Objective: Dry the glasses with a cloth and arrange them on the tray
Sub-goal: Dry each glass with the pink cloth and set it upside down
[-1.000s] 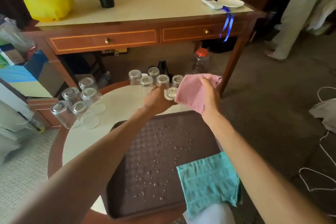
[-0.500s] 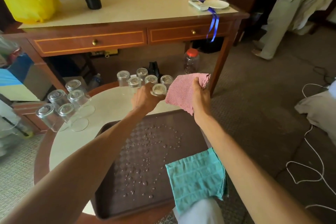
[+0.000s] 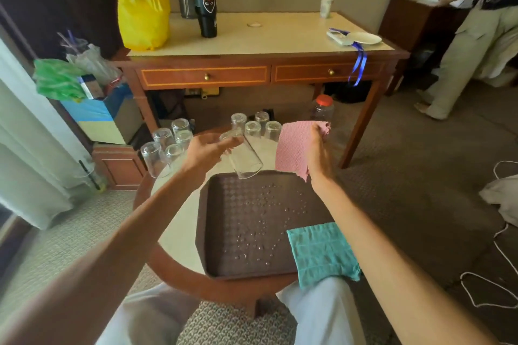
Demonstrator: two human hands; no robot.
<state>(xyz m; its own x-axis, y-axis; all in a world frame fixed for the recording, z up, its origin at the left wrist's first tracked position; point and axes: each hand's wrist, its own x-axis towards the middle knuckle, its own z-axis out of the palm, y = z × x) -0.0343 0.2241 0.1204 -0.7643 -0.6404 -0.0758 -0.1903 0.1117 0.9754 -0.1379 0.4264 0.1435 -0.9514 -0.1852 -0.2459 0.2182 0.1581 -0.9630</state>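
My left hand [image 3: 208, 150] grips a clear glass [image 3: 244, 158] by its base, tilted with the mouth toward me above the far edge of the brown tray [image 3: 224, 232]. In my right hand [image 3: 318, 152] hangs a pink cloth [image 3: 293, 147], just right of that glass. Water drops dot the tray, and a teal cloth [image 3: 321, 253] lies on its near right corner. Several upturned glasses [image 3: 253, 127] stand at the table's far edge, and another group [image 3: 166, 145] stands at the far left.
The tray sits on a small round table [image 3: 179, 230] between my knees. A wooden desk [image 3: 260, 64] with a yellow bag and bottles stands behind. A person stands at the far right. White cord [image 3: 501, 235] lies on the carpet at right.
My left hand has lifted one glass out of the far group and tipped it over toward me. The right hand with the pink cloth stays beside it.
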